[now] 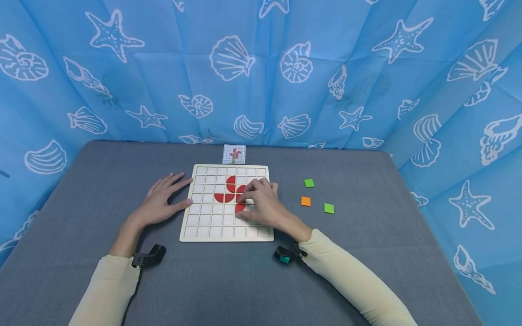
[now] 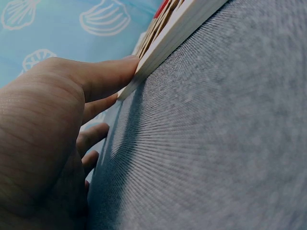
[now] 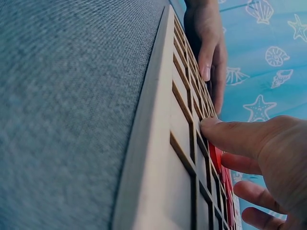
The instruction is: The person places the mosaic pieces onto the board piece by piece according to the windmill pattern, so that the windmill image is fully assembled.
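Observation:
A white square grid board (image 1: 209, 232) with a pale wooden frame lies on the grey table. Several red rounded pieces (image 1: 231, 184) sit in its middle cells, some partly covered by the right hand. My left hand (image 1: 161, 201) rests at the board's left side, fingers spread; in the left wrist view the thumb (image 2: 115, 72) touches the board's edge. Over the board, my right hand (image 1: 263, 203) has its thumb and index finger bent and apart, either side of a red piece (image 1: 239, 208). In the right wrist view, the index fingertip appears to touch a red piece (image 3: 215, 157).
Two green square tiles (image 1: 309, 183) and one orange square tile (image 1: 305, 201) lie right of the board. A small card (image 1: 234, 154) printed with a red and green grid pattern stands behind it. A blue curtain (image 1: 261, 90) with shells and starfish borders the table's back and sides.

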A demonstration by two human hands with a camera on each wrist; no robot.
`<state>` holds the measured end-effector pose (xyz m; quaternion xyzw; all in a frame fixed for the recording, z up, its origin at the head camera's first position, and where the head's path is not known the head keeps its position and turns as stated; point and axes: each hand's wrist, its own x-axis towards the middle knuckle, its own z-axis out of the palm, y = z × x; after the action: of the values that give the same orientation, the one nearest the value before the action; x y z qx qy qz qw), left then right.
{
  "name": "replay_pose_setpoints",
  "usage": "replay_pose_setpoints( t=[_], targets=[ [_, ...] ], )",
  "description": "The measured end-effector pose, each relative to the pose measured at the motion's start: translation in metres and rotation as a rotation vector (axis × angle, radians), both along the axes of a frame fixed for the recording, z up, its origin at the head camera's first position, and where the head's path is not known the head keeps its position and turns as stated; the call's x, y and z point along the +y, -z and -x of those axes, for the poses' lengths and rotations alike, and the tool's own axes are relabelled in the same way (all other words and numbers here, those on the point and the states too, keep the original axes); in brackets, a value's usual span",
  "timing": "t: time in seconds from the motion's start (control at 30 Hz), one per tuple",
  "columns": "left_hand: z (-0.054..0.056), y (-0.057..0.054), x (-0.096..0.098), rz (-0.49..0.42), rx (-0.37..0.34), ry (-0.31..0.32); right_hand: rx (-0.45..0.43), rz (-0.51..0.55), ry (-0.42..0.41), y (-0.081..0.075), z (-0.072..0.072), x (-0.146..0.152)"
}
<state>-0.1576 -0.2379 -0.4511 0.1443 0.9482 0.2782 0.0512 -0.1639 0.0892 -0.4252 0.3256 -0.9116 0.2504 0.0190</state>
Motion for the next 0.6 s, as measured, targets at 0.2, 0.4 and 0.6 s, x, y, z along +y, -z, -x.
replay_pose_setpoints(
  t=[0.2,0.4,0.6],
  targets=[
    [0.0003,0.0020,-0.0011,0.001,-0.001,-0.003,0.000,0.016,-0.006,0.0002,0.0002,-0.0002],
    [0.0011,0.0029,-0.0011,-0.002,-0.001,-0.001,-0.006,0.019,-0.015,0.0009,0.0012,-0.0014],
    [0.0014,0.0036,-0.0017,-0.001,0.004,-0.004,0.004,0.025,-0.016,0.0009,0.0017,-0.0020]
  ],
)
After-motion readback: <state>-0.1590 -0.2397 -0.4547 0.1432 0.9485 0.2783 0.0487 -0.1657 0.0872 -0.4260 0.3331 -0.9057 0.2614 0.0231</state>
